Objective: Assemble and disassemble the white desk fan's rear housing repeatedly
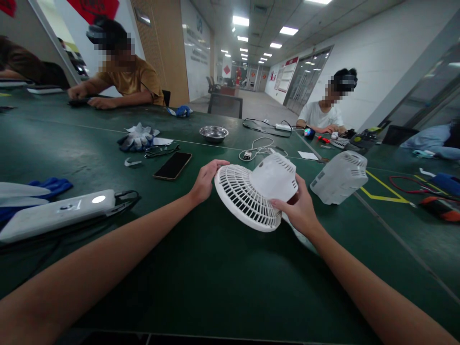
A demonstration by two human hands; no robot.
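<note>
Between my two hands is a white fan head (251,191), its round slatted grille tilted down to the left and its motor housing up to the right. My left hand (207,182) grips the grille's left rim, fingertips along the upper edge. With the thumb on the housing's lower side, my right hand (297,207) holds the fan from the right; its other fingers are partly hidden behind. Just right of that hand a white plastic housing (339,177) with vent slots stands on the green table (230,282). A white cable (260,147) lies behind the fan.
Left of me lie a phone (173,166), work gloves (138,137) and a long white device (61,215) with a lit spot. A metal bowl (213,133) sits farther back. On the right are yellow tape (388,193) and an orange-black tool (441,208). Other people sit around the table.
</note>
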